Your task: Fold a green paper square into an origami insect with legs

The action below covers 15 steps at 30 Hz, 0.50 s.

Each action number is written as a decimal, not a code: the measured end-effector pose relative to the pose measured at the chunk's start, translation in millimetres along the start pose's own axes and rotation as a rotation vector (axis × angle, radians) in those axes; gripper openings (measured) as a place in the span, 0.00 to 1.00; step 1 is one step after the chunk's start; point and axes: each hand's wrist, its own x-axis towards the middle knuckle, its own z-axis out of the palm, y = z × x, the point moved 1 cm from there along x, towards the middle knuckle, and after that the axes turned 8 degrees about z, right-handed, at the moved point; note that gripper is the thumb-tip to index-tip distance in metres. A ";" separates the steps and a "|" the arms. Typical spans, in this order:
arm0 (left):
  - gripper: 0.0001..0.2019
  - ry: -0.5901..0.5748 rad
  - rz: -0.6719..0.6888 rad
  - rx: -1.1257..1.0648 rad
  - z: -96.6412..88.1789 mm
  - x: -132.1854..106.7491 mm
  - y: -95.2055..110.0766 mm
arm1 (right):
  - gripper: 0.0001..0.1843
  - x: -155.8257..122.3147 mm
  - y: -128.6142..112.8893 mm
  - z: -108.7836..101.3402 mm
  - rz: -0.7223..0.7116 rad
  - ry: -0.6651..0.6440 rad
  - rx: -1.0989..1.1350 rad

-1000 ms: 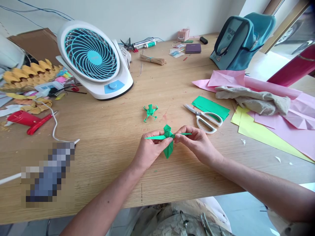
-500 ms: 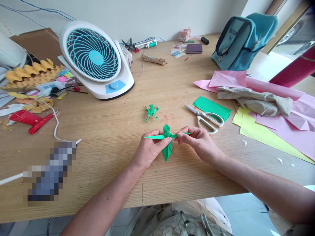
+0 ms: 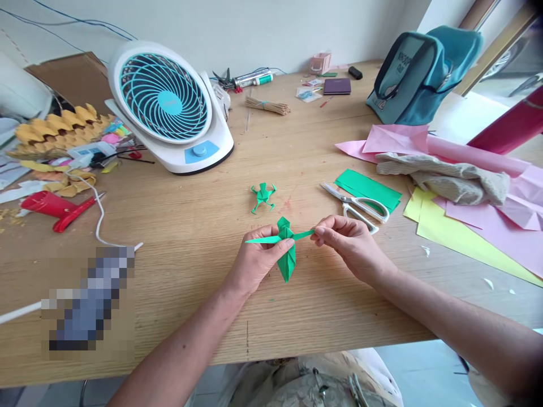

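A green folded-paper figure (image 3: 287,263) is held above the table's front part, with a long thin point out to either side and a wider pointed flap hanging down. My left hand (image 3: 258,257) pinches its middle, thumb in front and fingers behind. At the tip of the right-hand point, my right hand (image 3: 345,240) closes thumb and fingers on the paper, hiding the very end. Just beyond lies a finished-looking green origami frog (image 3: 263,195) with bent legs, touched by neither hand.
White-handled scissors (image 3: 360,206) overlap green paper sheets (image 3: 368,189) on the right. Pink paper (image 3: 396,138), yellow paper (image 3: 441,229) and a grey glove (image 3: 449,175) lie beyond. A white fan (image 3: 169,107) stands back left, near a red glue gun (image 3: 61,209). A teal bag (image 3: 418,73) sits back right.
My right hand has slid outward along the right point, from near the figure's middle to its tip. My left hand keeps its pinch. The whole view has shifted slightly.
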 end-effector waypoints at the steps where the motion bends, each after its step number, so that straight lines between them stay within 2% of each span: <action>1: 0.11 0.001 0.007 0.014 -1.2 -0.1 -0.5 | 0.15 0.8 -1.1 -1.3 -0.006 0.021 0.010; 4: 0.12 0.026 0.049 0.065 -5.5 -0.7 -2.2 | 0.14 1.6 -6.1 -6.7 -0.082 0.131 0.035; 6: 0.12 0.053 0.087 0.098 -8.1 -1.5 -3.1 | 0.11 -1.1 -9.5 -9.6 -0.198 0.213 0.008; 8: 0.13 0.080 0.120 0.138 -9.6 -2.4 -3.6 | 0.07 -6.5 -11.3 -9.8 -0.338 0.255 -0.111; 11: 0.13 0.104 0.164 0.225 -9.9 -3.6 -2.3 | 0.03 -14.8 -10.2 -4.4 -0.492 0.198 -0.380; 15: 0.12 0.087 0.188 0.284 -7.9 -4.5 0.8 | 0.09 -15.8 -7.2 2.2 -0.535 0.188 -0.492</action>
